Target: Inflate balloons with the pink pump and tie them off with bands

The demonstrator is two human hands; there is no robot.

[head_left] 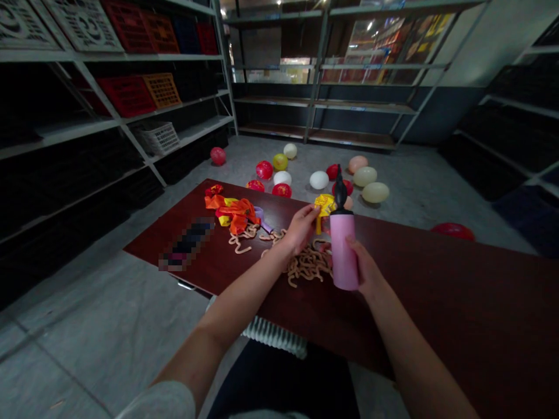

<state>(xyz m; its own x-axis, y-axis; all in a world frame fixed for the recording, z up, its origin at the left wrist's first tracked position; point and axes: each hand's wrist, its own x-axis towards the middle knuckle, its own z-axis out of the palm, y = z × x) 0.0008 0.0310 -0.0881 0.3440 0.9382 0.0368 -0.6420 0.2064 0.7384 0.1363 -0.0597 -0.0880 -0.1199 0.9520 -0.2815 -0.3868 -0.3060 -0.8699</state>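
My left hand pinches a yellow balloon, limp and uninflated, above the table. Wrapped round the pink barrel of a balloon pump is my right hand; the pump stands upright with its black nozzle pointing up, close beside the balloon. Beneath my hands lies a heap of tan, curled strips, partly hidden by the left hand and the pump. Farther left on the table is a pile of uninflated balloons in orange, red and yellow, with a purple balloon at its right side.
The dark red-brown table stretches to the right. A blurred-out object lies near its left end. Inflated balloons rest on the floor beyond. Metal shelves with plastic crates stand left; more shelving is at the back.
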